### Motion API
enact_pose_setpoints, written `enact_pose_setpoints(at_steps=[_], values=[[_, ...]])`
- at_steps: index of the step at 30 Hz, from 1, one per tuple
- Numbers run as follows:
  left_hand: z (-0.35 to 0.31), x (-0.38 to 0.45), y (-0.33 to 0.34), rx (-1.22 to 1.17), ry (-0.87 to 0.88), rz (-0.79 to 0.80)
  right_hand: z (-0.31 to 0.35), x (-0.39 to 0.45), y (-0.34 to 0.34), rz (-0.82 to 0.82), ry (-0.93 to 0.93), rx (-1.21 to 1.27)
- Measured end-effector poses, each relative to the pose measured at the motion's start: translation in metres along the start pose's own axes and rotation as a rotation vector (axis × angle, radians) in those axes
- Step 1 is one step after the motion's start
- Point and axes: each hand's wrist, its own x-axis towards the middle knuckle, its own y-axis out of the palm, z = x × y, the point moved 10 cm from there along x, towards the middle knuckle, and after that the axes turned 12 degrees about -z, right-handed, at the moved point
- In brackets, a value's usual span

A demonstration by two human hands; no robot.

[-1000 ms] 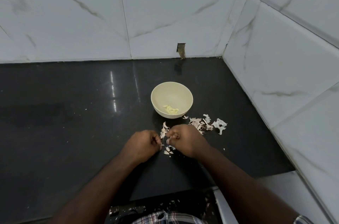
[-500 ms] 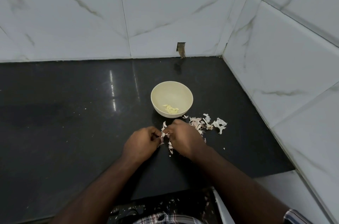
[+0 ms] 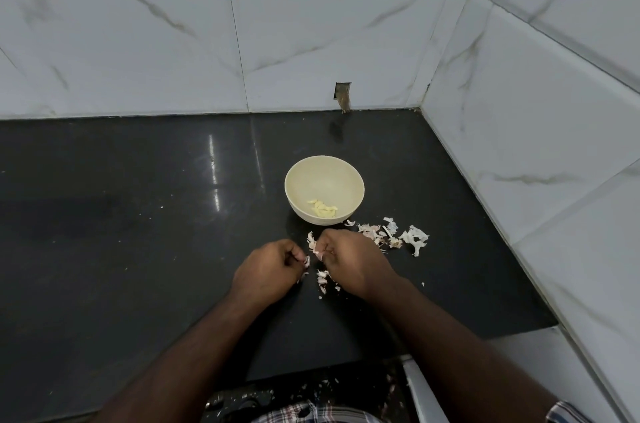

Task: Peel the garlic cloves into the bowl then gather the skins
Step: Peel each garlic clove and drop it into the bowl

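A cream bowl stands on the black counter with several peeled garlic cloves at its bottom. Just in front of it, my left hand and my right hand are curled close together, each pinching a small pale bit of garlic skin or clove between the fingertips. Which piece is the clove I cannot tell. Loose skins lie right of the bowl, and a few more skins lie between and under my hands.
The black counter ends at white marble-look tiled walls behind and to the right. A small notch in the back wall sits behind the bowl. The counter's front edge is near my body, with skin scraps below it.
Both hands have shifted slightly up toward the bowl and now sit a little apart, a small gap showing between their fingertips. The bowl and skin pile have not moved.
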Motion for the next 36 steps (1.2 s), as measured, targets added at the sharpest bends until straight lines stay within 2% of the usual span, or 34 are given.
enact_pose_setpoints(at_steps=[7, 11, 15, 25, 32, 36], values=[[-0.003, 0.004, -0.007, -0.237, -0.047, -0.065, -0.015, -0.002, -0.002, -0.026, 0.149, 0.29], [-0.012, 0.003, 0.0, -0.469, -0.09, -0.003, -0.013, -0.002, -0.003, -0.053, 0.165, 0.39], [-0.013, 0.001, 0.006, -0.675, -0.209, 0.044, -0.011, -0.002, -0.005, -0.078, 0.15, 0.42], [-0.008, 0.004, 0.008, -0.667, -0.24, 0.013, -0.02, -0.004, 0.0, -0.055, 0.191, 0.44], [-0.015, 0.005, 0.005, -0.614, -0.185, 0.004, -0.02, -0.003, -0.007, -0.06, 0.23, 0.423], [-0.018, 0.004, 0.006, -0.685, -0.183, 0.023, -0.022, -0.002, -0.011, -0.104, 0.275, 0.485]])
